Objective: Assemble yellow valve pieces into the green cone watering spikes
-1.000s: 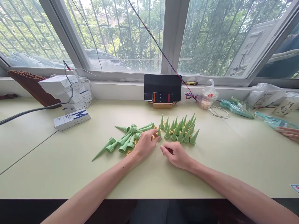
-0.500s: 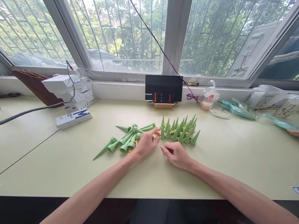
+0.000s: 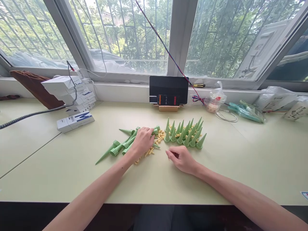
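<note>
On the left of the table (image 3: 240, 157), a stack of white boxes (image 3: 59, 84) stands far back, with a single box (image 3: 75, 122) lying nearer, both well apart from the work. To the right of these, a loose heap of green cones (image 3: 120, 148) lies on its side, crossed at odd angles, caps facing various ways; these look like the part left to do. The person's left hand (image 3: 143, 141) is over the right side of this heap, fingers bent down among the cones; the fingertips are hidden, so one cannot tell whether it grips a cone. Just right of that hand, small yellow pegs (image 3: 160, 138) are scattered, some running nearer beside the wrist, and these too seem unused. Beyond them, well to the far side, a phone (image 3: 166, 100) leans against a dark tablet (image 3: 168, 82). Right of the pegs, a block of upright cones (image 3: 180, 138) stands in close rows, points up, with yellow bits showing among them; this group appears to be the finished share. It looks larger than the heap, so the work is probably past halfway, though overlap prevents a sure count. The right hand (image 3: 181, 158) rests on the table just nearer than those rows, curled narrow into a loose fist, thumb by forefinger, nothing visible in it.
</note>
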The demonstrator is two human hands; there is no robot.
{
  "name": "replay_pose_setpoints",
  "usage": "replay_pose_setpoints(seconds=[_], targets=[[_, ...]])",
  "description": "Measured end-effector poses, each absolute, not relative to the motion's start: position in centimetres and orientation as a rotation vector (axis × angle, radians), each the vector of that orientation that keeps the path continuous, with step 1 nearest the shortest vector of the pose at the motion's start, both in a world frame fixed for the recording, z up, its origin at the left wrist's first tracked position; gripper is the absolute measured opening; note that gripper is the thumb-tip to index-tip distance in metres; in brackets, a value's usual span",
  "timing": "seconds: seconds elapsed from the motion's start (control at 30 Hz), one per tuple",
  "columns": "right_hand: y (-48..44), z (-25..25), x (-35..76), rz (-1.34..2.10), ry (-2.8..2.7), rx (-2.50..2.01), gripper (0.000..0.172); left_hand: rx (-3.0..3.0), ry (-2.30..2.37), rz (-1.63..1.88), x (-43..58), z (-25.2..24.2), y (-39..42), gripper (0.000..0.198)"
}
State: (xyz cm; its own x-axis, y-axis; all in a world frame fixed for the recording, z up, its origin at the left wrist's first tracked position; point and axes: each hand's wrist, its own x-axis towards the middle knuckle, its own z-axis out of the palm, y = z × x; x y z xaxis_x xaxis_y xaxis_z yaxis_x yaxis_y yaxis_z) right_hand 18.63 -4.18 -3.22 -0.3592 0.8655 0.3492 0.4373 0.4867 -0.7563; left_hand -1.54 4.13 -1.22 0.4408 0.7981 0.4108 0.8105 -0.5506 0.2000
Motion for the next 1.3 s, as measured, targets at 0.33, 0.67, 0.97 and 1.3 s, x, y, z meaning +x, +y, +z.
replay_pose_setpoints(seconds=[0.33,0.67,0.97,1.3], targets=[[-4.18,-3.26,18.63,0.724,-1.984,-1.071,0.042,-2.651,-1.562,-0.704,-1.65,-1.26,4.07,0.023],[-4.10,-3.38,18.67,0.724,-1.987,-1.070,0.040,-2.690,-1.633,-0.643,-1.57,-0.54,3.65,0.015],[-4.08,-3.35,18.65,0.723,-1.993,-1.075,0.040,-2.710,-1.638,-0.552,-1.52,-0.79,3.71,0.025],[-4.11,-3.35,18.61,0.724,-1.997,-1.066,0.039,-2.703,-1.644,-0.597,-1.62,-0.89,3.65,0.027]])
